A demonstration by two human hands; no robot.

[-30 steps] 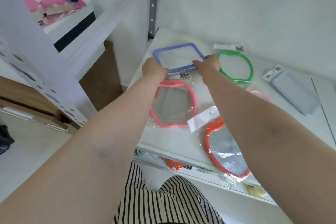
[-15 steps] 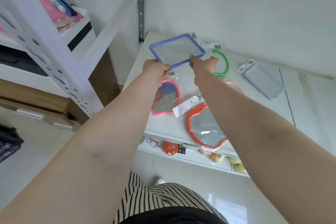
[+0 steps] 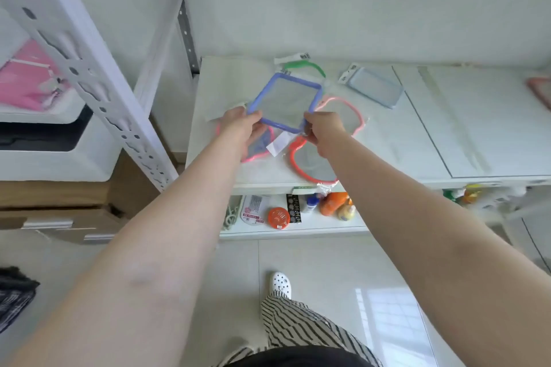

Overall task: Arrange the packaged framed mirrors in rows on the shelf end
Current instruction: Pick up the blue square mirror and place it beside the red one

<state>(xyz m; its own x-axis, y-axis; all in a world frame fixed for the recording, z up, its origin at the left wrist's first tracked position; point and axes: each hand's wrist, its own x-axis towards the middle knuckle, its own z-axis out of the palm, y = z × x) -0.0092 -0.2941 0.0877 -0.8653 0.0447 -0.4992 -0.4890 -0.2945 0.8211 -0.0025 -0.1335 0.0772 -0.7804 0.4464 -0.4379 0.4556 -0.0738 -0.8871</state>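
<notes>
— While both hands hold it, where is the blue square plastic-framed mirror (image 3: pixel 286 102) relative to the white shelf top (image 3: pixel 396 140)?

— Above it, lifted clear, over the left end and tilted with one corner pointing to the back edge. The left hand (image 3: pixel 241 124) pinches the near-left corner of the frame, the right hand (image 3: pixel 323 128) pinches the near-right corner, fingers curled round the rim.

— What does the coming move turn on?

— I judge it is the bare patch toward the back-left corner of the shelf top. It lies ahead and left of the hands, so the left hand is nearer.

— And what crowds it?

— The green-framed packaged mirror (image 3: pixel 307 66) sits near the back edge, just behind the blue frame; the pale pink-framed one (image 3: pixel 346 113) lies right of it; the red-framed one (image 3: pixel 310 162) is at the front edge, under the right wrist.
</notes>
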